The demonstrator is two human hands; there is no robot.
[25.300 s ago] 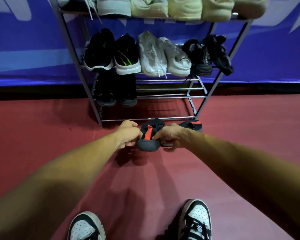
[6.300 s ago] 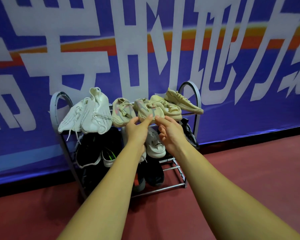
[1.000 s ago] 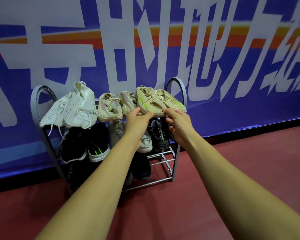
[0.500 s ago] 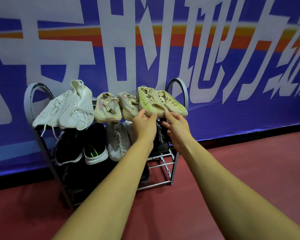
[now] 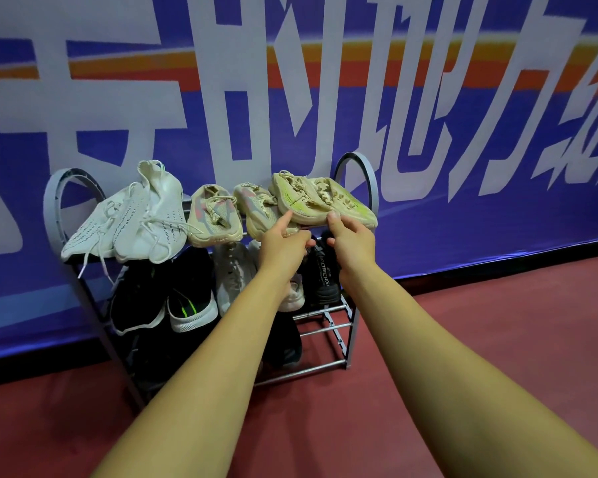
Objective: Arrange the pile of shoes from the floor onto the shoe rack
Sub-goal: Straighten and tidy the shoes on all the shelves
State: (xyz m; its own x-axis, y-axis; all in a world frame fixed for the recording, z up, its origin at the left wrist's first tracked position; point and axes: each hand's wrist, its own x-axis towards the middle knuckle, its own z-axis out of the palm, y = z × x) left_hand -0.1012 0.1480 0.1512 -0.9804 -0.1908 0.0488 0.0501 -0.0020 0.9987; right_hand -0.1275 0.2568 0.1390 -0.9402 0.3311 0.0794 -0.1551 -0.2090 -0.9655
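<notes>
Evidently the sorting is near its end: no shoes lie on the visible floor (image 5: 480,339), and both hands work at the top shelf of the shoe rack (image 5: 357,167). The yellow-tinged pair (image 5: 308,198) sits at that shelf's right end, just beside the side arch. Its toes overhang the front edge toward the person and its heels point away to the banner (image 5: 463,219) — long axes slanted slightly left. The left hand (image 5: 283,238) pinches the left shoe's toe, the right hand (image 5: 351,241) the right one's (thumbs on top, fingers curled beneath). Any nudge should run straight back along those axes.
</notes>
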